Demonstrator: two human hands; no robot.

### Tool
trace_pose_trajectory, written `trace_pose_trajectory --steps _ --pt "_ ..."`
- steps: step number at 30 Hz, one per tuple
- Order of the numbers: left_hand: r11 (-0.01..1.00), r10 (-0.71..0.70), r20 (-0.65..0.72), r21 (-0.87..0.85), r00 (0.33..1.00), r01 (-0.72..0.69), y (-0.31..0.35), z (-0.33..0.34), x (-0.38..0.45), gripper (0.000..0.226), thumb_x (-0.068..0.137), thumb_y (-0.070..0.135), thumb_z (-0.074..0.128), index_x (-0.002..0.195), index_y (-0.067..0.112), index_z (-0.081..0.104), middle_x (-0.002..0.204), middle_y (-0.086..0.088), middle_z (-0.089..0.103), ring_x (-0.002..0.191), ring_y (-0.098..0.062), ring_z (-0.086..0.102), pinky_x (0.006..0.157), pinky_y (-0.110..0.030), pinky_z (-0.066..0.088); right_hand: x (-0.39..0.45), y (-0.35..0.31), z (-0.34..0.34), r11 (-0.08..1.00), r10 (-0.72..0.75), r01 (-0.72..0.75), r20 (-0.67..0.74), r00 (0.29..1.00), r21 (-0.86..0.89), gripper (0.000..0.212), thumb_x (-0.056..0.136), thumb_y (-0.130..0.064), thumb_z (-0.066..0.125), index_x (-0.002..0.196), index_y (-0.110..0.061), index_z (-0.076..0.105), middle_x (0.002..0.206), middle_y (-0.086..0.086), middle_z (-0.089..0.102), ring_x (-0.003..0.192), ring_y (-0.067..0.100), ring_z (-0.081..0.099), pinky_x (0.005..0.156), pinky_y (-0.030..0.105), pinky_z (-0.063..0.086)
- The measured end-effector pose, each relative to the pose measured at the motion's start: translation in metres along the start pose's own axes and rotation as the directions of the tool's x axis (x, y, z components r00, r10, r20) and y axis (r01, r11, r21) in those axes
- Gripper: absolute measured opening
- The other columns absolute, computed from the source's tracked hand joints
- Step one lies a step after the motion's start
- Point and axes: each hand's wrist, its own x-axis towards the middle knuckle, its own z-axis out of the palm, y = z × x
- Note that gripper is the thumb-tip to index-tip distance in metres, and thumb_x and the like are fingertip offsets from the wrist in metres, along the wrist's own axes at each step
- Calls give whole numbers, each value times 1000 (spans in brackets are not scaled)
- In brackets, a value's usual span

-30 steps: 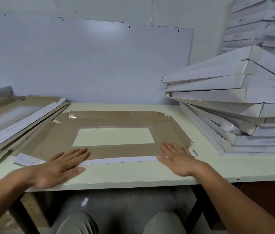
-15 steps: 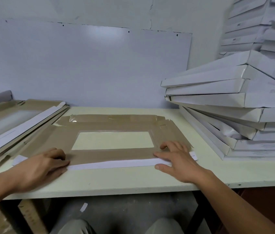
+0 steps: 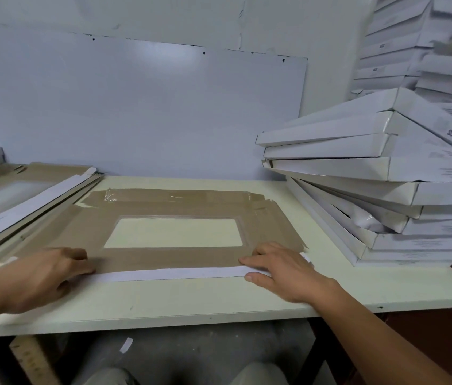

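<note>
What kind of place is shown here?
Probably a small packing workshop where boxes are folded by hand: a flat cardboard blank with a window lies on the table, more unfolded blanks are piled at the left, and flat white boxes are stacked at the right.

Head view, looking forward and down, table (image 3: 191, 298) close
</note>
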Motion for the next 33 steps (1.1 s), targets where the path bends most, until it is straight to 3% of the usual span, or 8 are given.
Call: trace_pose_trajectory --steps 11,17,19,21,23,28,31,33 --pt "1000 -5 -269 -19 963 0 26 -9 10 38 68 8 52 94 35 52 75 13 43 64 -17 51 52 -30 40 1 -4 -6 999 -14 15 30 999 -44 27 100 -47 47 106 -28 66 100 -8 56 95 14 48 77 33 44" --pt "902 -416 -214 -217 884 372 67 -25 36 24 82 7 53 68 22 40 67 3 51 70 -30 58 59 -35 37 10 -4 -2 994 106 -105 -16 994 42 34 106 -38 32 77 -29 45 78 -8 50 76 15 47 64 31 36" --pt "876 -476 -182 -183 860 447 71 -28 46 18 94 24 43 77 19 42 74 -2 61 77 -31 63 65 -35 38 17 -7 3 986 154 -153 -5 988 73 31 106 -41 29 85 -34 52 82 -11 58 78 14 53 68 33 41" --pt "859 -505 -156 -186 849 477 76 -30 56 25 100 38 33 83 20 40 85 -4 67 84 -30 65 72 -36 40 26 -12 9 977 200 -199 -6 980 82 31 106 -42 31 122 -36 57 112 -11 66 99 19 61 85 36 47" --pt "855 -515 -128 -148 848 497 83 -30 64 30 99 46 22 90 22 39 96 -3 67 92 -28 64 78 -38 39 38 -20 16 972 228 -228 10 974 55 43 106 -40 32 148 -36 38 133 -3 58 118 24 55 96 38 44" --pt "913 -388 -57 -160 920 375 139 -36 92 71 83 60 -6 129 32 41 125 2 47 120 -22 46 95 -44 35 72 -70 37 992 112 -118 125 986 37 52 104 -46 20 155 -40 13 157 0 26 142 26 20 116 49 17" --pt "934 -242 111 -243 964 263 159 -33 110 61 98 60 3 154 37 10 162 8 11 149 -13 9 116 -47 17 88 -88 48 994 84 -98 237 968 49 57 103 -55 11 156 -42 -7 167 -9 -5 153 20 -11 120 56 -9" --pt "933 -210 171 -258 963 250 151 -33 107 62 98 61 3 155 39 -4 163 15 -9 150 -8 -9 121 -46 3 88 -80 48 992 104 -118 269 958 36 60 101 -60 8 155 -43 -12 166 -14 -13 152 17 -19 119 55 -15"
